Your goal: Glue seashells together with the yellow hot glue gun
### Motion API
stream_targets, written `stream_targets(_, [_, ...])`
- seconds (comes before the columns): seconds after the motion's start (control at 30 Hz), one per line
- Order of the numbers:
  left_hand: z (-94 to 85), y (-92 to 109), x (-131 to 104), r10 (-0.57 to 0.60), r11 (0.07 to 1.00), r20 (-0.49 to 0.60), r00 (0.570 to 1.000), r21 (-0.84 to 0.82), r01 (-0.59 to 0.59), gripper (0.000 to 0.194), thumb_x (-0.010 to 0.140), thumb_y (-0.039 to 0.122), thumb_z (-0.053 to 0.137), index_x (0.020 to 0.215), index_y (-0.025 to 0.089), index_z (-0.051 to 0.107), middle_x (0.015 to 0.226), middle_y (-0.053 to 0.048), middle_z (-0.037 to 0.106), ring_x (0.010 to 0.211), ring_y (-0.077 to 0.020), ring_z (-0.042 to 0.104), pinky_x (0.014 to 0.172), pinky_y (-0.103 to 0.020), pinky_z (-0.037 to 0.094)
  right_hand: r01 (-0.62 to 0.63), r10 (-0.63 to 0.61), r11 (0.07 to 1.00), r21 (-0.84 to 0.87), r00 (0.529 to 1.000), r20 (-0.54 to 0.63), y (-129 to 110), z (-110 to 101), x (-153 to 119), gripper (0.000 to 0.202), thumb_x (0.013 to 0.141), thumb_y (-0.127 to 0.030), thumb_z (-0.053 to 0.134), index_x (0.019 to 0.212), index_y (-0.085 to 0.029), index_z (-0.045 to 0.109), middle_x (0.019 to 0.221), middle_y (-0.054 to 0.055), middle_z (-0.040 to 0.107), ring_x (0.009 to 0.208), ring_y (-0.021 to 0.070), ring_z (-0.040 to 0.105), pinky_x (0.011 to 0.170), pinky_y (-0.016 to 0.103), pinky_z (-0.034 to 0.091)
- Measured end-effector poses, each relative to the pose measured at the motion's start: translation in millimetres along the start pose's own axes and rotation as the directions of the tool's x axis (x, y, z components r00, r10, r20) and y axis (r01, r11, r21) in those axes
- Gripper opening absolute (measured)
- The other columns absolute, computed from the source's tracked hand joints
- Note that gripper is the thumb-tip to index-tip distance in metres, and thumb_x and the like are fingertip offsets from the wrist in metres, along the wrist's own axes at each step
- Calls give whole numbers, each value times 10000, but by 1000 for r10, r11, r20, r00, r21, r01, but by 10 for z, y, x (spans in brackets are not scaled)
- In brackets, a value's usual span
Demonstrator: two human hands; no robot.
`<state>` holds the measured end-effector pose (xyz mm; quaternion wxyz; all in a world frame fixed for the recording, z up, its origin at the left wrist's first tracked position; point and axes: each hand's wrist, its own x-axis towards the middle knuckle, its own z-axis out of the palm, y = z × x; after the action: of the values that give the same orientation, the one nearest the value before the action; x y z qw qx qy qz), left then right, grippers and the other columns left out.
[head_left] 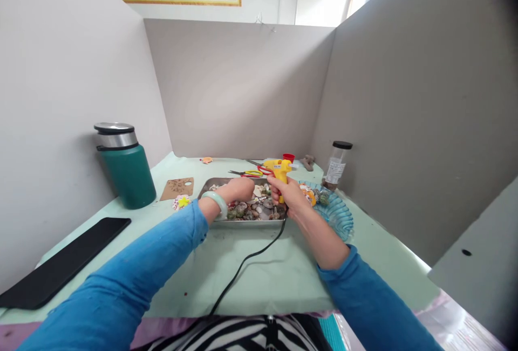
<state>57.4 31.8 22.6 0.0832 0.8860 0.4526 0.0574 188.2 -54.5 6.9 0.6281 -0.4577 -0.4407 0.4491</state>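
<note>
My right hand (288, 193) is wrapped around the handle of a yellow hot glue gun (280, 166), whose pale nozzle end points left. A black cord (253, 255) runs from the handle toward my lap. My left hand (241, 189), with a pale bangle on its wrist, is closed over a metal tray (226, 224). Its fingertips are turned down and away, so anything in them is hidden. Mixed small stones and shells (243, 211) fill the tray. Behind it lie scissors (251, 173) with red and yellow handles.
At left are a green bottle (128, 175), a black flat pad (67, 259), a brown board (178, 188) and a small decorated piece (182, 202). A blue ribbed plate (342, 215) and a black-lidded jar (338, 164) stand right. Grey partitions (243, 86) enclose the table.
</note>
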Motion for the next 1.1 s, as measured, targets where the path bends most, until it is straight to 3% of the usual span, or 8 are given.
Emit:
stream_targets(0.13, [-168, -85, -94, 33, 991, -15, 999, -128, -34, 89, 622, 105, 585, 605, 182, 627, 599, -46, 640, 620, -174, 591, 608, -253, 427, 3, -3, 1000, 4, 1000, 5, 27, -13, 9, 308, 656, -375, 715, 822, -191, 532, 501, -92, 413, 388, 57, 365, 337, 180, 289])
stream_targets(0.2, [-215, -119, -193, 28, 930, -11, 1000, -365, -30, 47, 674, 144, 584, 654, 167, 619, 602, -43, 645, 551, -150, 577, 533, -239, 411, 34, -34, 999, 2, 999, 36, 46, -25, 12, 321, 665, -379, 710, 868, -191, 547, 521, -90, 426, 398, 55, 364, 351, 179, 294])
stream_targets(0.33, [-207, -157, -487, -38, 550, 7, 999, -835, 27, 146, 681, 202, 679, 791, 138, 605, 680, -50, 671, 521, -118, 574, 517, -232, 430, 85, -86, 996, 16, 989, 118, 59, -20, -7, 344, 677, -408, 698, 909, -194, 561, 546, -85, 448, 413, 59, 377, 379, 192, 310])
stream_targets(0.5, [-129, -167, -766, 2, 76, 90, 996, -993, 90, 235, 677, 153, 725, 886, 109, 627, 707, -50, 653, 533, -82, 563, 593, -243, 486, 169, -163, 985, -30, 978, 130, 39, 67, -77, 395, 670, -397, 699, 976, -183, 572, 575, -67, 502, 432, 75, 403, 408, 218, 323])
stream_targets(0.6, [-71, -151, -788, 30, -65, 119, 992, -990, 121, 177, 687, 112, 714, 848, 96, 642, 684, -50, 638, 521, -71, 551, 636, -256, 511, 216, -203, 975, -60, 964, 173, 47, 110, -111, 380, 693, -375, 682, 1002, -183, 576, 588, -56, 506, 463, 85, 414, 433, 225, 342])
stream_targets(0.83, [35, -112, -782, 74, -91, 81, 994, -992, 87, 194, 670, 143, 738, 831, 111, 635, 645, -25, 603, 549, -89, 552, 636, -280, 517, 243, -222, 966, -91, 955, 199, 89, 146, -123, 380, 685, -363, 692, 1000, -188, 571, 700, -30, 559, 483, 73, 415, 438, 224, 348])
stream_targets(1.0, [63, -102, -789, 45, 6, 17, 999, -1000, 17, 247, 683, 264, 751, 829, 113, 622, 685, -17, 595, 554, -76, 530, 647, -286, 516, 256, -224, 957, -133, 950, 216, 88, 131, -109, 351, 698, -351, 673, 992, -191, 568, 676, -41, 541, 480, 72, 415, 430, 215, 341])
stream_targets(1.1, [76, -81, -780, 21, 127, -71, 997, -989, -74, 262, 682, 288, 751, 839, 127, 617, 742, -18, 614, 607, -92, 566, 666, -283, 511, 259, -226, 956, -140, 950, 216, 93, 109, -95, 323, 712, -335, 661, 990, -198, 570, 669, -42, 530, 480, 73, 420, 434, 215, 348])
